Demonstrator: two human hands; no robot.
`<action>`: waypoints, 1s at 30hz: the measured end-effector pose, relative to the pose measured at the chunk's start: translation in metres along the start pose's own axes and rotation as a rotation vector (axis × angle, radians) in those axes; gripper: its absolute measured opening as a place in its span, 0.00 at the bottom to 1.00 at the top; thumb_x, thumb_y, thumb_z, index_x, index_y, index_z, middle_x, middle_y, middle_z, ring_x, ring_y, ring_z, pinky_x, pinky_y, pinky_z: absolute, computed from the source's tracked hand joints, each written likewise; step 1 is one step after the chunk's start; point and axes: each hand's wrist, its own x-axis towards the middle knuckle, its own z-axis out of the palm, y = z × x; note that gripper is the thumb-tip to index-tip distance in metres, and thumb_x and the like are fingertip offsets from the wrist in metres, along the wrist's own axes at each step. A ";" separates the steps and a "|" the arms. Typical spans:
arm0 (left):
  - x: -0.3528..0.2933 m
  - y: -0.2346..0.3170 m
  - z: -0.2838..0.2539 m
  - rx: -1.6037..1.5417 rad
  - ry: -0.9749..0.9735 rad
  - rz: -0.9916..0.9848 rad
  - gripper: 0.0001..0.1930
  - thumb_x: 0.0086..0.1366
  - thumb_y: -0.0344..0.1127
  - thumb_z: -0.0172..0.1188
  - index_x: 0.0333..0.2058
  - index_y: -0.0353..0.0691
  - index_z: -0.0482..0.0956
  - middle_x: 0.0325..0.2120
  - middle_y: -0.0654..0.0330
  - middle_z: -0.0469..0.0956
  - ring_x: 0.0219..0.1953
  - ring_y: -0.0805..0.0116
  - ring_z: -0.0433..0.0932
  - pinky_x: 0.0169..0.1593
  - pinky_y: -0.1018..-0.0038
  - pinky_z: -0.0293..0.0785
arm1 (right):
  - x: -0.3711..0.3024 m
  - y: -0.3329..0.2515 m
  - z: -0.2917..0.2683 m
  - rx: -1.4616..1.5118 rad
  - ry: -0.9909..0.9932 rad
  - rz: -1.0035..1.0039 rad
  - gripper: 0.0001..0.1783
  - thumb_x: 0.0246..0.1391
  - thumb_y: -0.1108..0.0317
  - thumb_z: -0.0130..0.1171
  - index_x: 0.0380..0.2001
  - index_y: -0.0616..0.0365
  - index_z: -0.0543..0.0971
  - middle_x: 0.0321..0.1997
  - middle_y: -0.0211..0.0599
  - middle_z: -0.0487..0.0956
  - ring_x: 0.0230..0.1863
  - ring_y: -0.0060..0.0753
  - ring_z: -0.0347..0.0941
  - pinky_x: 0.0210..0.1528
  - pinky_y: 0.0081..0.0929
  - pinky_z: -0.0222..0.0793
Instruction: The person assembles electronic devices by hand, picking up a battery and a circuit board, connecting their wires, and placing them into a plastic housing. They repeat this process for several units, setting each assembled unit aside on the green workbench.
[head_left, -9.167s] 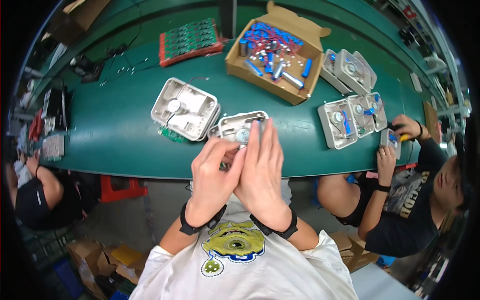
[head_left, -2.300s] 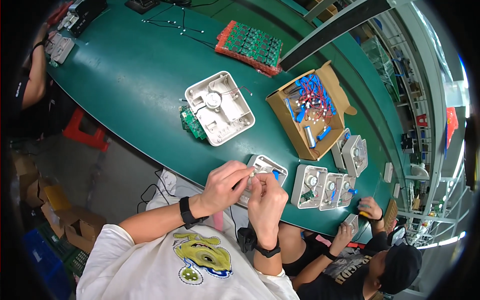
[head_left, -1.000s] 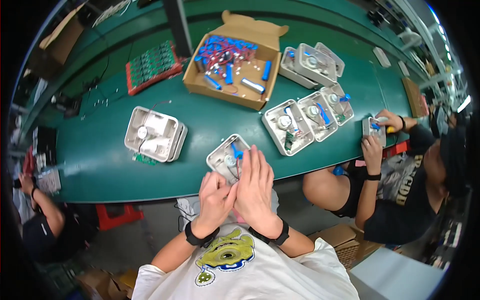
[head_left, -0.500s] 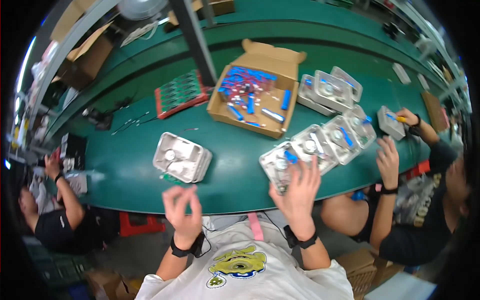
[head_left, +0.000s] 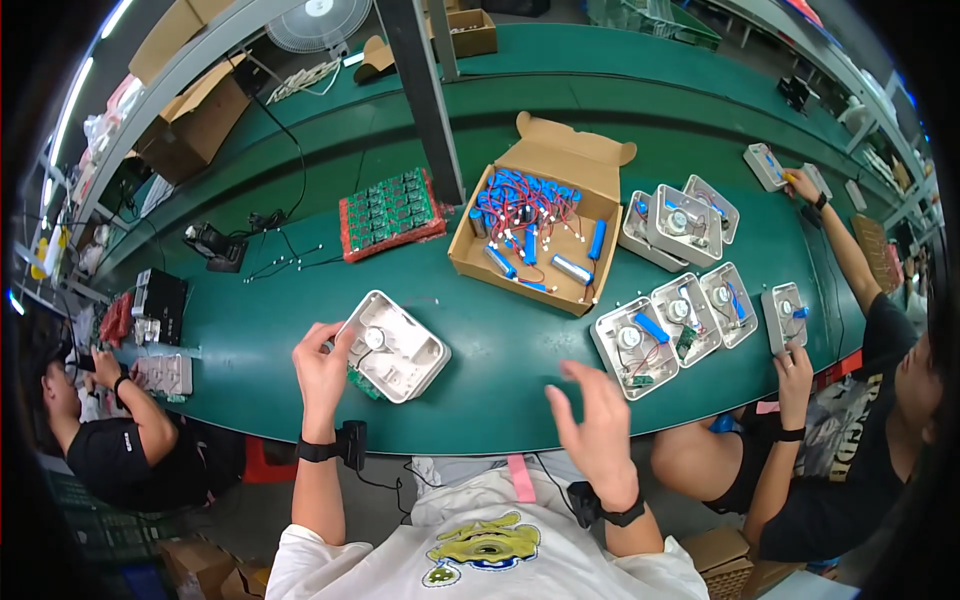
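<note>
My left hand (head_left: 320,375) pinches the left edge of the top white plastic housing (head_left: 408,352), which sits in a small stack on the table. A round speaker (head_left: 376,338) with thin wires lies in that housing. From under the stack's left side a green circuit board (head_left: 364,385) sticks out. My right hand (head_left: 597,430) hovers over the table's front edge, fingers apart and nothing in them. Nearest to it is a housing (head_left: 608,352) with a speaker, a blue battery cell (head_left: 651,328) and a small board, first in a row of three.
Beyond, a cardboard box (head_left: 470,258) holds blue cells with red wires. Left of it, green circuit boards (head_left: 392,212) lie on red wrap. More housings (head_left: 684,226) are piled right. A co-worker's hand (head_left: 794,372) touches another housing; a second co-worker (head_left: 140,430) sits left.
My left hand has moved up and left onto the stacked housing's edge. My right hand has left the row of filled housings. The co-worker at right now reaches far and touches a housing near the row.
</note>
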 end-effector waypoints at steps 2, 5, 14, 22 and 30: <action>-0.001 0.023 -0.001 0.061 -0.023 0.111 0.08 0.66 0.29 0.70 0.39 0.29 0.89 0.31 0.59 0.84 0.31 0.73 0.77 0.34 0.73 0.70 | 0.004 -0.011 0.011 0.186 -0.160 0.090 0.24 0.63 0.71 0.69 0.61 0.64 0.78 0.52 0.52 0.85 0.59 0.51 0.82 0.62 0.38 0.75; -0.009 0.055 0.008 0.077 -0.099 0.270 0.06 0.64 0.27 0.70 0.38 0.30 0.90 0.30 0.59 0.84 0.30 0.72 0.77 0.34 0.74 0.69 | 0.010 -0.024 0.017 0.488 -0.180 0.129 0.19 0.69 0.72 0.62 0.60 0.65 0.79 0.49 0.48 0.88 0.50 0.38 0.87 0.58 0.31 0.77; -0.069 0.076 0.105 -0.031 -0.527 0.485 0.09 0.62 0.25 0.72 0.41 0.35 0.91 0.31 0.56 0.86 0.29 0.65 0.79 0.34 0.70 0.74 | 0.002 0.025 0.020 0.974 0.038 0.398 0.13 0.71 0.74 0.60 0.54 0.66 0.80 0.48 0.47 0.89 0.51 0.32 0.86 0.60 0.31 0.77; -0.076 0.079 0.142 -0.045 -0.609 0.379 0.09 0.64 0.26 0.71 0.43 0.34 0.91 0.33 0.57 0.85 0.31 0.69 0.79 0.35 0.70 0.75 | 0.002 0.015 -0.001 1.326 0.046 0.482 0.07 0.70 0.76 0.61 0.47 0.67 0.81 0.44 0.47 0.88 0.51 0.36 0.86 0.58 0.35 0.79; -0.097 0.048 0.116 -0.289 -0.466 0.115 0.16 0.68 0.25 0.69 0.53 0.30 0.85 0.42 0.54 0.84 0.38 0.69 0.82 0.43 0.76 0.79 | 0.001 0.014 -0.002 1.382 -0.006 0.515 0.06 0.69 0.76 0.61 0.46 0.67 0.81 0.41 0.44 0.87 0.46 0.36 0.85 0.56 0.34 0.79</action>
